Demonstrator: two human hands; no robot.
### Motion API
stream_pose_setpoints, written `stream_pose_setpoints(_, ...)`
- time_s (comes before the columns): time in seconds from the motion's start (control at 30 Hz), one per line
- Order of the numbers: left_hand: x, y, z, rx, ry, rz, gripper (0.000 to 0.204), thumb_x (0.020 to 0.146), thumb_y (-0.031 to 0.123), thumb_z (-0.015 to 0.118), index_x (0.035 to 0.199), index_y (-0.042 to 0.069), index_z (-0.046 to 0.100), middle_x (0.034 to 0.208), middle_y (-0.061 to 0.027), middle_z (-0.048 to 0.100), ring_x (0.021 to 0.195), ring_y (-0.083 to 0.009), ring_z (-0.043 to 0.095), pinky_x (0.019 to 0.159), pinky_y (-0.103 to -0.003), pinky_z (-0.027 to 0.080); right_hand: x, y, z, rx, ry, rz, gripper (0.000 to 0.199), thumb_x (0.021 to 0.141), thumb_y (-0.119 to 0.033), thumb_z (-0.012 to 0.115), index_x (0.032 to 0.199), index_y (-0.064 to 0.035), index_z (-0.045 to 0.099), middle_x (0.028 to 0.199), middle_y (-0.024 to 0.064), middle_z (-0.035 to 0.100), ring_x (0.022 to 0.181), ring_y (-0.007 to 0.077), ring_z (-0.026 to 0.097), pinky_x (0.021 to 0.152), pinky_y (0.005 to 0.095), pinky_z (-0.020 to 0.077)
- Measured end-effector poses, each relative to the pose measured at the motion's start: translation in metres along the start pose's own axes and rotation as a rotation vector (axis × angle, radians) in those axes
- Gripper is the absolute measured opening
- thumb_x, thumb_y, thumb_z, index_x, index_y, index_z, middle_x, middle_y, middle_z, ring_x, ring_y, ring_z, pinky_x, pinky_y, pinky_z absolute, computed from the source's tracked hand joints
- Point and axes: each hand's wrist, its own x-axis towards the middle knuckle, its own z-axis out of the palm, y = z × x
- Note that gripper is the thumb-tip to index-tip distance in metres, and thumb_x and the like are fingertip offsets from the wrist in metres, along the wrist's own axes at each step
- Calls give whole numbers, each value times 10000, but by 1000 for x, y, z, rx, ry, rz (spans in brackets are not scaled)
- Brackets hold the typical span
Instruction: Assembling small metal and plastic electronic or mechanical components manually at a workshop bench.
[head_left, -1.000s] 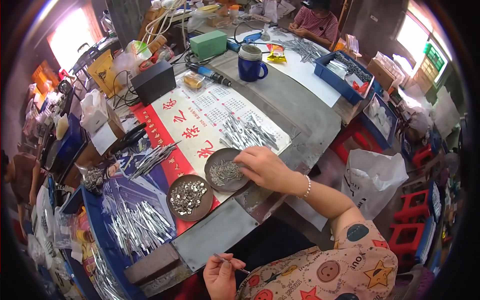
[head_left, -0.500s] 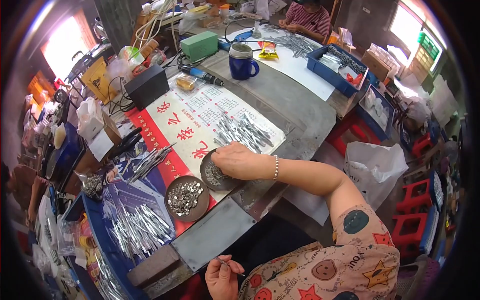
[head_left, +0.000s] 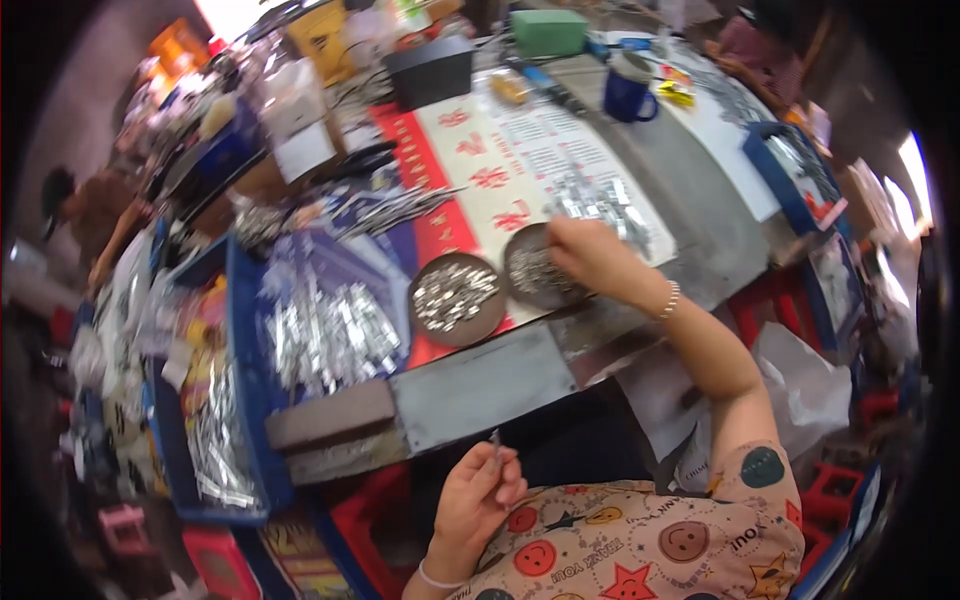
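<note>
My left hand (head_left: 476, 500) is closed in a pinch near my lap, in front of the table's near edge. A thin metal strip (head_left: 497, 438) sticks up from its fingertips. My right hand (head_left: 595, 255) reaches over the right round dish (head_left: 520, 285), its fingers bent down at the small silvery parts (head_left: 535, 270) inside. What those fingers grip, if anything, is hidden. Beside it stands another round dish (head_left: 487, 328), full of small shiny metal discs (head_left: 455, 296). Behind my right hand a pile of silvery metal strips (head_left: 600, 205) lies on a printed calendar sheet (head_left: 480, 190).
More metal strips (head_left: 335, 330) lie left of the dishes, and others fill a blue crate (head_left: 248, 400). A blue mug (head_left: 630, 90), a black box (head_left: 430, 72) and a green block (head_left: 548, 33) stand farther back. Another person (head_left: 768, 50) sits at the far right; one (head_left: 100, 215) is at left.
The view has turned left, so the table appears shifted right. My left hand has risen with the thin metal strip, which now points up. My right hand stays at the same dish.
</note>
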Motion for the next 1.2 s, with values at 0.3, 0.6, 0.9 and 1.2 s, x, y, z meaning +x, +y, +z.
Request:
stream_pose_setpoints(0.3,1,-9,-7,-161,-79,-66,154,947,179,530,1033,52,543,887,-54,502,622,-83,446,570,-225,367,-12,-26,-21,168,46,-13,107,780,33,559,884,32,583,816,170,603,784,314,602,707,350,469)
stream_pose_setpoints(0.6,8,-6,-7,-334,-122,-127,154,947,249,539,993,102,525,827,-21,484,605,-82,441,546,-207,364,-75,-131,-7,668,-275,-167,196,802,61,580,983,-17,577,839,118,595,759,275,618,662,337,501)
stream_pose_setpoints(0.9,11,-7,-14,-333,-12,-143,254,924,296,572,1057,84,532,810,-7,505,590,-77,455,523,-200,376,-93,-140,30,769,-177,-181,181,822,18,590,986,-25,526,825,130,587,728,314,605,615,365,487)
stream_pose_setpoints(1.2,14,-6,-13,-286,-9,-102,264,927,291,567,1045,57,530,796,-15,520,572,-84,458,522,-208,389,-89,-144,32,708,-139,-181,169,814,15,588,957,-29,510,811,126,582,714,325,597,610,380,486)
